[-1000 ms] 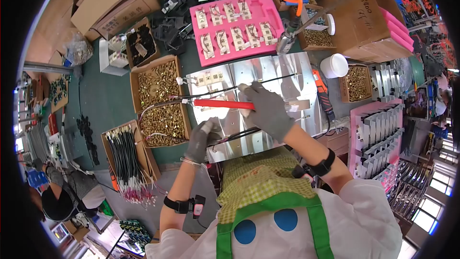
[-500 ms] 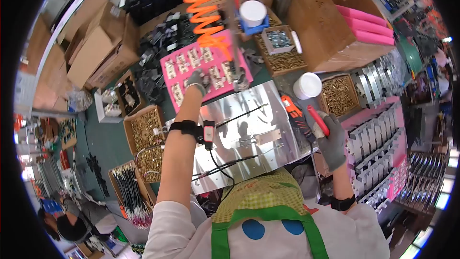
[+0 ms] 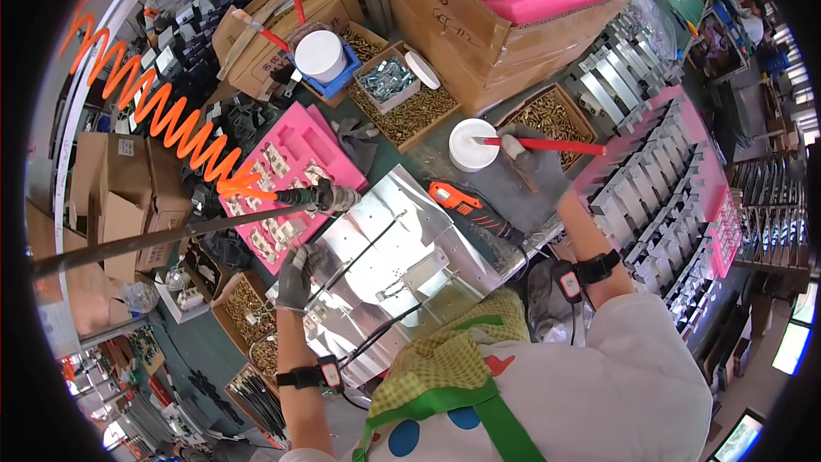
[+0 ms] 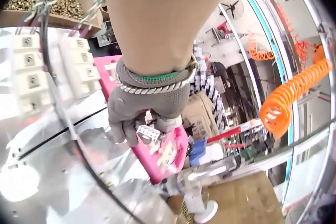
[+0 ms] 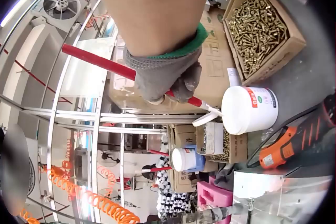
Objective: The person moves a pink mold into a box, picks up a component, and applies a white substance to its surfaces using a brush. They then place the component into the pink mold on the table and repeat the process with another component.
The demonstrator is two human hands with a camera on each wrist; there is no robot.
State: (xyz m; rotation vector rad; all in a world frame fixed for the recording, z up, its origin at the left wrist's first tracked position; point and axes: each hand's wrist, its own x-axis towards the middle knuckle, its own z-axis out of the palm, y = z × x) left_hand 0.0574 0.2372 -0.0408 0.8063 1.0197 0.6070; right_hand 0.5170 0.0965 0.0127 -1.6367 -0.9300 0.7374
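My gloved right hand (image 3: pixel 534 167) grips a red-handled brush (image 3: pixel 547 145), its tip at the mouth of a white tub (image 3: pixel 473 145); the right wrist view shows the red handle (image 5: pixel 100 62) and pale tip by the tub (image 5: pixel 249 109). My gloved left hand (image 3: pixel 297 278) is over the left edge of a shiny metal plate (image 3: pixel 402 231), beside the pink tray (image 3: pixel 329 150). In the left wrist view a small white block with holes (image 4: pixel 148 132) is pinched in the left hand's fingers (image 4: pixel 119 127).
An orange-black power tool (image 3: pixel 457 198) lies right of the plate. A driver (image 3: pixel 325 195) on an orange coiled hose (image 3: pixel 180 133) hangs over the tray. Boxes of screws (image 3: pixel 552 120) stand behind the tub. Metal brackets (image 3: pixel 641 188) line the right side.
The right hand has moved the brush from over the plate to the white tub. The left hand reached to the pink tray and has come back to the plate's edge. The head view has turned right.
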